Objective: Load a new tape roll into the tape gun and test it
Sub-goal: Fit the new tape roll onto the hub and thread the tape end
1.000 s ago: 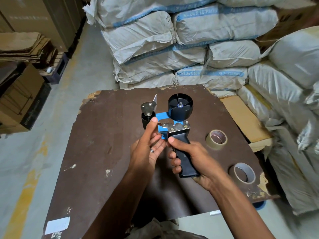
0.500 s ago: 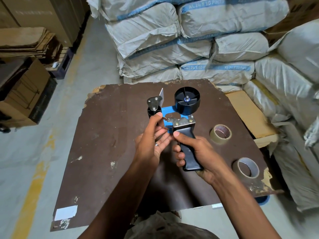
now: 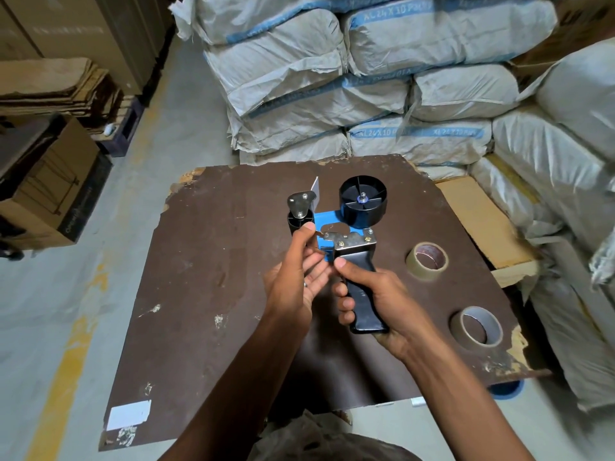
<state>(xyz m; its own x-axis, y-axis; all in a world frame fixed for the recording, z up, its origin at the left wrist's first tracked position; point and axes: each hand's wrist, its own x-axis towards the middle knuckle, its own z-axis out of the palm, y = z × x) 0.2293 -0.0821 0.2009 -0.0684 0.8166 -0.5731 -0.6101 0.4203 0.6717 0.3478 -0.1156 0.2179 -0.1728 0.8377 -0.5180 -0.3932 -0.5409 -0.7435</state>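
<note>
Right hand (image 3: pixel 382 294): gripped the tape gun (image 3: pixel 346 234) handle, frame centre, as before.
Left hand (image 3: pixel 296 277): fingers loosely extended, thumb still touching its front roller.
Tape rolls (image 3: pixel 427 260) (image 3: pixel 476 327): unmoved on table (image 3: pixel 206 294), right.

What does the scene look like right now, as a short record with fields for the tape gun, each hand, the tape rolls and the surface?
tape gun: tape gun held above the board, black spool hub bare, no roll on it
right hand: right hand grips the black handle
left hand: left hand at the gun's front end, thumb up by the black roller; fingers mostly straight
tape rolls: near roll and far roll lie flat on the board, to the right
surface: dark brown board, chipped at the edges
</note>
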